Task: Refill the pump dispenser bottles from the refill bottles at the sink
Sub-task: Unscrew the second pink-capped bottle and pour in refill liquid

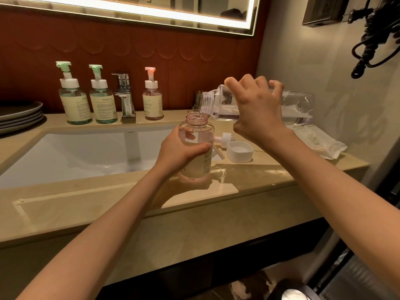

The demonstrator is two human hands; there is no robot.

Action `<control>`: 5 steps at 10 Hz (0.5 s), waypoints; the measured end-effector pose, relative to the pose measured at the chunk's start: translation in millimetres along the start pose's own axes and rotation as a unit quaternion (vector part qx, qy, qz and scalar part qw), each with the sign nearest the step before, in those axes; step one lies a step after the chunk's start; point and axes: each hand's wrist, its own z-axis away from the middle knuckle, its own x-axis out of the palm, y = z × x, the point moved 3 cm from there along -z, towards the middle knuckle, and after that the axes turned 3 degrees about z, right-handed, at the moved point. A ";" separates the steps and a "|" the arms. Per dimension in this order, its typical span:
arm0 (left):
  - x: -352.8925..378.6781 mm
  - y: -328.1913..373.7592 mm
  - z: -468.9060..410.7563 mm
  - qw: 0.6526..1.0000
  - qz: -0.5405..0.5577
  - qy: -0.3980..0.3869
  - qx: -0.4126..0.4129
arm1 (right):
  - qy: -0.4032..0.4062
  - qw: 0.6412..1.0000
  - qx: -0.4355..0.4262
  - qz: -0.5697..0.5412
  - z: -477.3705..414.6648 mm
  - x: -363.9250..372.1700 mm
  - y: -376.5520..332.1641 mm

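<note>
My left hand point(181, 151) grips an open pink-tinted dispenser bottle point(198, 161) that stands upright on the counter by the sink's right edge, partly filled with clear liquid. My right hand point(257, 109) holds a large clear refill bottle point(292, 107) tipped on its side, its threaded mouth just over the dispenser's neck, and a thin stream runs in. The removed pump head point(226, 138) and a white cap point(239, 151) lie on the counter behind the bottle.
Two green-pump bottles point(74, 98) point(101, 98) and a pink-pump bottle point(152, 100) stand at the back beside the chrome faucet point(124, 94). The white basin point(75, 152) lies left. Stacked plates point(19, 115) sit far left, a wrapped packet point(320, 141) right.
</note>
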 end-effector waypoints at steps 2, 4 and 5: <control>0.0 0.9 0.1 1.000 -0.001 -0.003 0.001 | -0.001 1.000 -0.001 0.001 0.5 -0.7 0.1; -0.3 0.7 0.4 1.000 -0.002 0.001 0.001 | -0.001 1.000 0.001 -0.001 0.7 -1.4 0.0; 0.1 0.3 0.4 1.000 -0.001 -0.002 0.003 | -0.004 1.000 0.001 0.000 0.7 -0.9 -0.9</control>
